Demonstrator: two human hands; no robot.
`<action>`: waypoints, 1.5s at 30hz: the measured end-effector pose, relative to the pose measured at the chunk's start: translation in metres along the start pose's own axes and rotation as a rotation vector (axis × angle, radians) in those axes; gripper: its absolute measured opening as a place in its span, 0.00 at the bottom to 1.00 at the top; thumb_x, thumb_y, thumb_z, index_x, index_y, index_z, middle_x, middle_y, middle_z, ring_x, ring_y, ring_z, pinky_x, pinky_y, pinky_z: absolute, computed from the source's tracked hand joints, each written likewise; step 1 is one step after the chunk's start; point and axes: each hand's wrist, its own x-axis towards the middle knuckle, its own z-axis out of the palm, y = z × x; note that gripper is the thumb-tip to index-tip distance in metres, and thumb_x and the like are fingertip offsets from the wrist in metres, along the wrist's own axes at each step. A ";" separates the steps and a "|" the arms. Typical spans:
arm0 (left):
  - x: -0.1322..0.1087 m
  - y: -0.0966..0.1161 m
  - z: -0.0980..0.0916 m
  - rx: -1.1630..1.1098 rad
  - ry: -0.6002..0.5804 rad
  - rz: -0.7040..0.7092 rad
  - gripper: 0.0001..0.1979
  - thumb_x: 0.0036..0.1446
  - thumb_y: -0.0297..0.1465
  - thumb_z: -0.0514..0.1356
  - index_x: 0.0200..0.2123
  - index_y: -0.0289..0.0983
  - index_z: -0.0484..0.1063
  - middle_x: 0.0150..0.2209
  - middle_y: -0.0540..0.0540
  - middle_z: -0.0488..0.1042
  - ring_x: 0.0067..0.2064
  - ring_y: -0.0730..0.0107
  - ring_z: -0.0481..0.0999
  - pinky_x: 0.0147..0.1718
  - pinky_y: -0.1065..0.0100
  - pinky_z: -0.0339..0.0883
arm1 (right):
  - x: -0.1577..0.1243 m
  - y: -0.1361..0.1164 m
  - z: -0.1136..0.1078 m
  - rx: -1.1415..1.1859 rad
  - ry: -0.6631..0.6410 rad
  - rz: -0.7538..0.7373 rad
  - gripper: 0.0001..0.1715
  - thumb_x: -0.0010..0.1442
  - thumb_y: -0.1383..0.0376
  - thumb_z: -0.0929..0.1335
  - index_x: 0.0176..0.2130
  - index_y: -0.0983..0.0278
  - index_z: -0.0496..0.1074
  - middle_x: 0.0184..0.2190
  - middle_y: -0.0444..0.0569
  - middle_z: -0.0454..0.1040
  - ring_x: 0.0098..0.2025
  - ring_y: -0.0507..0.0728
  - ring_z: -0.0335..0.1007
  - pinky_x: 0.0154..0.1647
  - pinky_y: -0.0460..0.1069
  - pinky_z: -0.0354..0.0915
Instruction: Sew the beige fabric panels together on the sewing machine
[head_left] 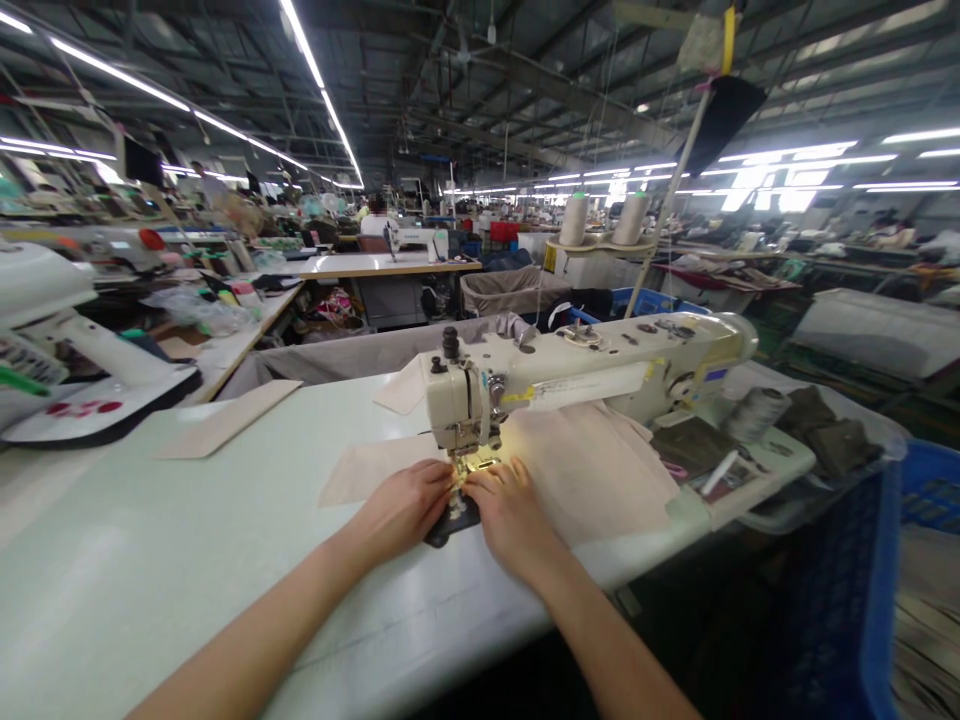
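A cream sewing machine [555, 375] stands on the pale table, its lamp lighting the needle area [459, 458]. My left hand [411, 502] comes in from the left with its fingers drawn together at the needle. My right hand [511, 508] meets it from the right, thumb and forefinger pinched, other fingers bent. What lies between the fingertips is too small to make out. Below them shows the dark machine plate [450, 528]. Beige fabric [592, 470] spreads under the machine's arm, right of my right hand. Another beige piece [367, 468] lies behind my left hand.
Beige strips [229, 420] lie farther left on the table [187, 560]. Right of the machine are a thread cone [757, 412], dark cloth and small tools. A blue crate [874, 600] stands at the right edge. A grey cloth-lined bin [337, 352] stands behind the table.
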 end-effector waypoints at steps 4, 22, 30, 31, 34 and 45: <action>0.001 -0.007 0.000 0.010 0.021 -0.008 0.18 0.70 0.30 0.47 0.49 0.37 0.77 0.49 0.40 0.78 0.52 0.60 0.77 0.53 0.59 0.74 | -0.008 -0.002 0.000 0.005 0.007 0.014 0.19 0.70 0.73 0.62 0.53 0.58 0.75 0.52 0.48 0.77 0.55 0.60 0.66 0.67 0.64 0.49; -0.021 0.050 0.008 0.054 -0.031 -0.082 0.11 0.67 0.26 0.53 0.42 0.36 0.76 0.45 0.41 0.78 0.48 0.59 0.77 0.49 0.59 0.75 | -0.041 -0.017 -0.004 0.108 0.132 -0.001 0.09 0.70 0.68 0.66 0.48 0.59 0.74 0.46 0.47 0.78 0.51 0.59 0.68 0.65 0.60 0.51; -0.035 0.047 0.017 0.099 0.012 -0.037 0.13 0.66 0.26 0.54 0.51 0.37 0.73 0.53 0.38 0.76 0.54 0.55 0.76 0.50 0.56 0.76 | -0.050 -0.017 -0.004 0.075 0.090 -0.002 0.06 0.69 0.67 0.68 0.46 0.59 0.74 0.45 0.45 0.78 0.51 0.58 0.68 0.68 0.61 0.46; -0.034 0.046 0.016 0.099 0.010 -0.035 0.13 0.67 0.27 0.53 0.51 0.37 0.73 0.53 0.39 0.76 0.54 0.55 0.76 0.50 0.56 0.76 | -0.050 -0.016 -0.004 0.071 0.090 -0.004 0.06 0.69 0.67 0.68 0.45 0.59 0.74 0.45 0.44 0.78 0.51 0.58 0.68 0.68 0.61 0.46; -0.030 0.043 0.012 0.104 0.006 -0.036 0.13 0.68 0.28 0.52 0.50 0.37 0.73 0.52 0.38 0.77 0.53 0.55 0.76 0.50 0.56 0.76 | -0.044 -0.015 -0.004 0.054 0.094 0.003 0.06 0.69 0.68 0.68 0.45 0.59 0.75 0.45 0.44 0.78 0.51 0.58 0.68 0.68 0.61 0.46; -0.013 0.009 0.007 0.076 0.037 -0.025 0.13 0.67 0.28 0.51 0.48 0.38 0.75 0.53 0.39 0.77 0.54 0.57 0.76 0.52 0.57 0.74 | -0.007 -0.007 -0.001 -0.030 0.060 0.015 0.06 0.70 0.67 0.67 0.44 0.59 0.76 0.45 0.47 0.77 0.52 0.59 0.67 0.66 0.63 0.49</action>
